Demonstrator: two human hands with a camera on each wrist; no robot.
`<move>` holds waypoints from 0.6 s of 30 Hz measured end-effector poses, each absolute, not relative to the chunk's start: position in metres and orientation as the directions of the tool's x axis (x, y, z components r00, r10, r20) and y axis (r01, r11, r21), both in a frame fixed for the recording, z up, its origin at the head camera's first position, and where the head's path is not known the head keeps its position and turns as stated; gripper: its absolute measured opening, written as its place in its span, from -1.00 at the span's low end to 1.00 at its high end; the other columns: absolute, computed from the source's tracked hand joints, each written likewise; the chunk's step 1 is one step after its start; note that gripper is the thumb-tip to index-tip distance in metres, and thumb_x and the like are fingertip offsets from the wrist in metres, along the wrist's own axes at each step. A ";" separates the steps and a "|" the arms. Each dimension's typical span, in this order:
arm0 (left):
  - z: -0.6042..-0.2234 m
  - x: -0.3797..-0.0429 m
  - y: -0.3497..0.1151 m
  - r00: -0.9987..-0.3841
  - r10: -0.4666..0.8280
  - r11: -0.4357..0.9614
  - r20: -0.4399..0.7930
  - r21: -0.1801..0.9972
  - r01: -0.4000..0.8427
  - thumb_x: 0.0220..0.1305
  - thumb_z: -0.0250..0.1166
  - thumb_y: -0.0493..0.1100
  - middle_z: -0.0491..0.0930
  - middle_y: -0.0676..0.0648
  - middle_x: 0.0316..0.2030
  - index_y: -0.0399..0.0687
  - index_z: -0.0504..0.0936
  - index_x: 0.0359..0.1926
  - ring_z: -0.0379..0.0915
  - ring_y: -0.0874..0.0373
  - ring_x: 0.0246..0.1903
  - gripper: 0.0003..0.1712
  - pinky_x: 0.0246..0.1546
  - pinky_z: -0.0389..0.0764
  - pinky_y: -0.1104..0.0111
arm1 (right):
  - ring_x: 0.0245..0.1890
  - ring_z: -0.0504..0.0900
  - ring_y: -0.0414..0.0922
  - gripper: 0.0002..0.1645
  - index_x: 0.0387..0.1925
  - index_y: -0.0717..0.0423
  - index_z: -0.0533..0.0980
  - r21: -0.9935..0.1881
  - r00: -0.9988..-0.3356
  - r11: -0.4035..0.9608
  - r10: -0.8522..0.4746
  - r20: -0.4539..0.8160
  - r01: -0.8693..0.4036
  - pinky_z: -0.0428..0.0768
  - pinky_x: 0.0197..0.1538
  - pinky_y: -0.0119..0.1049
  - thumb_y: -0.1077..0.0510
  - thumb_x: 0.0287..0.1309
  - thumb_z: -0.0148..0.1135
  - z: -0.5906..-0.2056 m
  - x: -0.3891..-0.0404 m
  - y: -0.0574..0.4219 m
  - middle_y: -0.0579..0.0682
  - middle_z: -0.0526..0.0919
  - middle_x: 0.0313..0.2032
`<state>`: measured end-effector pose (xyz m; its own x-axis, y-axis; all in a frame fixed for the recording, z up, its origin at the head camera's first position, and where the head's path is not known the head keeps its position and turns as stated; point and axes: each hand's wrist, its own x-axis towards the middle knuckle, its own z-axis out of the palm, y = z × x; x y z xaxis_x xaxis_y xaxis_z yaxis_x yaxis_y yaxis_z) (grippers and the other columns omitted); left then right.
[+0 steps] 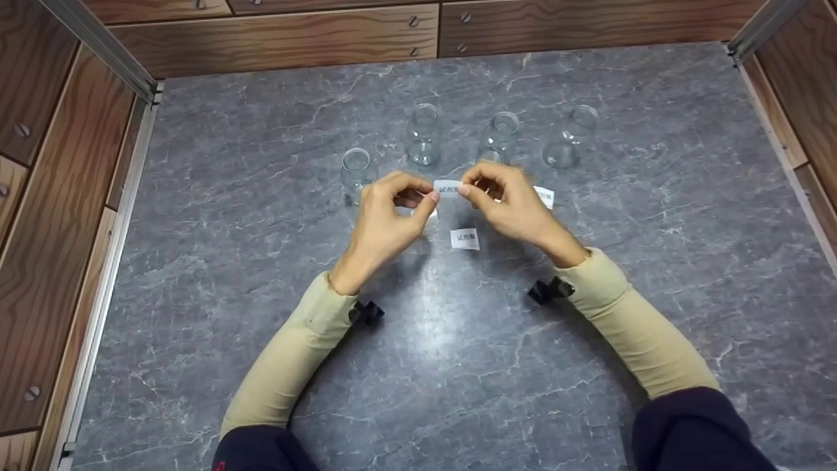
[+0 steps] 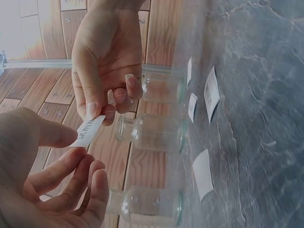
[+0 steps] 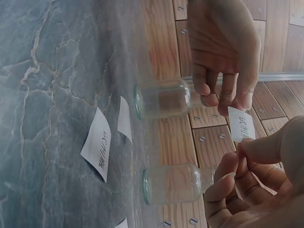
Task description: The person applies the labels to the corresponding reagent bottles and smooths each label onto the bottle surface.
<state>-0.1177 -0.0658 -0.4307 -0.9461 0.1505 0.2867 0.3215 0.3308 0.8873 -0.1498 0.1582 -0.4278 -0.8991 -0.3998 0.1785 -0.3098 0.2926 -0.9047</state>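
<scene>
A small white paper label (image 1: 448, 189) with printed black characters is held up between both hands, above the table. My left hand (image 1: 387, 216) pinches its left end between thumb and index finger. At the other end, the thumb and fingertips of my right hand (image 1: 513, 203) pinch the label. Both wrist views show the label (image 2: 89, 130) stretched between the fingertips. Below the hands, one printed label (image 1: 465, 239) lies on the table. Another label (image 1: 544, 197) shows from behind the right hand, and a further one (image 1: 428, 212) is mostly covered by the left.
Beyond the hands stand several clear glass bottles: one bottle (image 1: 356, 163) just past the left hand, another bottle (image 1: 425, 134) farther back, one (image 1: 503, 127) beyond the right hand and one (image 1: 570, 140) at the right. Wood-patterned panels (image 1: 294, 39) border the grey marbled table (image 1: 229, 229).
</scene>
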 end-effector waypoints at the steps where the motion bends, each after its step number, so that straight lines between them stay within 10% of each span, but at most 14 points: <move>1: -0.431 -0.117 -0.067 -0.946 0.148 0.333 0.287 0.886 0.321 0.35 0.44 -0.30 0.77 -0.18 -0.20 -0.30 0.80 -0.15 0.74 0.09 -0.27 -0.87 -0.15 0.78 0.43 | -0.48 0.47 -0.20 -0.92 -0.24 0.28 0.67 -0.897 -0.895 0.304 -0.408 0.182 -0.322 0.46 -0.43 -0.45 0.32 0.42 0.31 -0.428 -0.150 0.157 -0.06 0.56 -0.42; 18: -0.447 -0.110 -0.116 -0.941 0.109 0.460 0.320 0.823 0.333 0.32 0.49 -0.28 0.80 -0.14 -0.29 -0.24 0.85 -0.23 0.76 0.07 -0.32 -0.91 -0.23 0.80 0.37 | -0.37 0.62 -0.11 -0.88 -0.16 0.21 0.73 -0.781 -0.806 0.404 -0.555 0.205 -0.477 0.62 -0.29 -0.39 0.23 0.40 0.37 -0.436 -0.164 0.114 0.07 0.74 -0.31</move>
